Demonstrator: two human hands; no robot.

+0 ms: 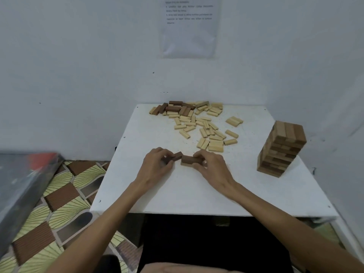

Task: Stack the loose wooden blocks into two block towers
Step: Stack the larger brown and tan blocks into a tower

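On the white table point(197, 194), my left hand point(157, 162) pinches a dark brown block point(175, 156), tilted, just left of a low stack. My right hand point(210, 164) grips that stack point(190, 160), a dark block lying on a pale one, resting on the table. A finished tower point(281, 148) of mixed brown blocks stands at the right side. Loose pale blocks point(204, 129) lie scattered across the far half, with several dark blocks point(175, 108) heaped at the far edge.
White walls close the table at the back and right, with a paper sheet point(189, 26) taped above. A grey board point(21, 190) leans at the left over a patterned floor mat point(59, 203). The table's near edge runs just above my lap.
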